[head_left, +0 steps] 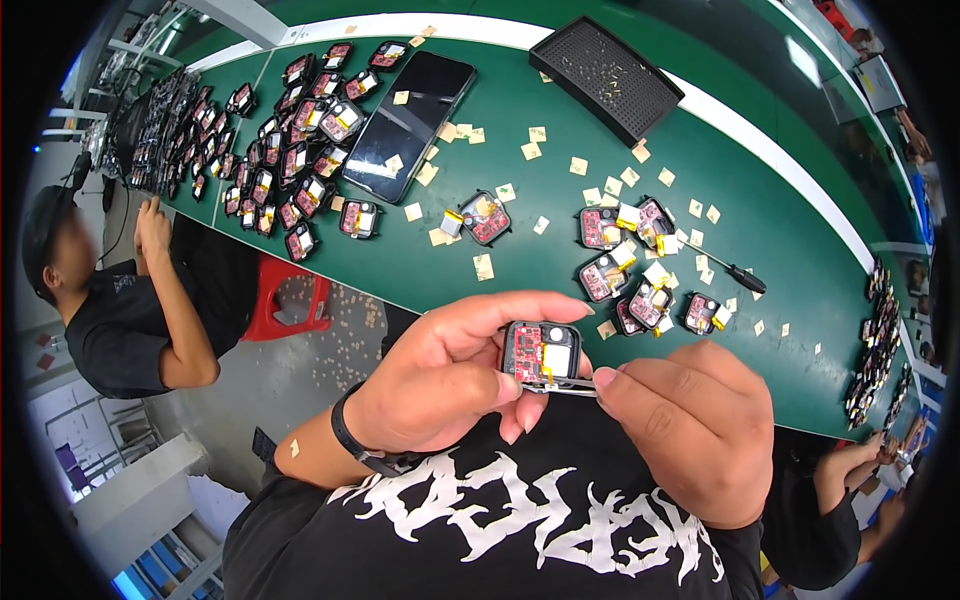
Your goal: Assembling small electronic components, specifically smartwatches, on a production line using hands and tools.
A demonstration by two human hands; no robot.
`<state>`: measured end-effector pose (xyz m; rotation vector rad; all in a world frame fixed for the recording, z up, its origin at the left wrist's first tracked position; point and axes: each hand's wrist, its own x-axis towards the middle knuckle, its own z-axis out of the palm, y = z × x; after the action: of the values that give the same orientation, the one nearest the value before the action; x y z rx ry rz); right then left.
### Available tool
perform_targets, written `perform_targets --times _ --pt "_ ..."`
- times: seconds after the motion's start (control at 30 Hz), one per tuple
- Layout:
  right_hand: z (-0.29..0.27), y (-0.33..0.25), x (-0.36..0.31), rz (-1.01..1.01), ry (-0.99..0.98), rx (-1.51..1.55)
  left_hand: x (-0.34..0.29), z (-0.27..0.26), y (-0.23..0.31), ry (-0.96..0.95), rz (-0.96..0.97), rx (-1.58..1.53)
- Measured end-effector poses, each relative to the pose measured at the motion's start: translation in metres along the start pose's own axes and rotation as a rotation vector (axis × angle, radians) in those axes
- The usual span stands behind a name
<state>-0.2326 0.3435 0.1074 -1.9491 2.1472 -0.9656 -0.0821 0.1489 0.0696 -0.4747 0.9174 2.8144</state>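
Observation:
My left hand (pixel 440 375) is closed on a small black square device housing (pixel 512 335) with its inside facing up. A red circuit board (pixel 528 358) shows in it, beside a white battery (pixel 559 361) joined by yellow tape. My right hand (pixel 695 425) pinches thin metal tweezers (pixel 577 386), which lie along the near edge of the housing. My left thumb rests by the tweezers' tip, so exactly what the tip touches is hidden. Beyond my hands, several similar opened housings (pixel 648 300) lie on the green table with their batteries folded out.
A black phone (pixel 412 125) lies near a crowd of housings (pixel 300 130) at left. At the back stands a black perforated tray (pixel 608 80). A black-handled screwdriver (pixel 745 277) and small beige paper squares (pixel 484 266) are scattered about. One person (pixel 130 290) sits at left, another (pixel 830 500) at right.

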Motion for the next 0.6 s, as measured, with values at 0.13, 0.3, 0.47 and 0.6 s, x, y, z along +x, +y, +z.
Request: perform_targets --times 0.13,0.3,0.47,0.6 --pt "0.004 -0.001 -0.001 0.036 0.016 0.027 0.000 0.002 0.001 0.015 0.001 0.009" --pt "0.008 -0.009 0.002 0.105 0.065 0.025 -0.001 0.002 0.000 0.022 -0.002 0.028" --pt "0.006 -0.011 0.002 0.102 0.038 0.013 -0.001 0.001 -0.002 0.037 0.021 0.066" --pt "0.005 -0.012 0.003 0.114 0.005 0.004 -0.001 0.002 -0.002 0.054 0.036 0.079"
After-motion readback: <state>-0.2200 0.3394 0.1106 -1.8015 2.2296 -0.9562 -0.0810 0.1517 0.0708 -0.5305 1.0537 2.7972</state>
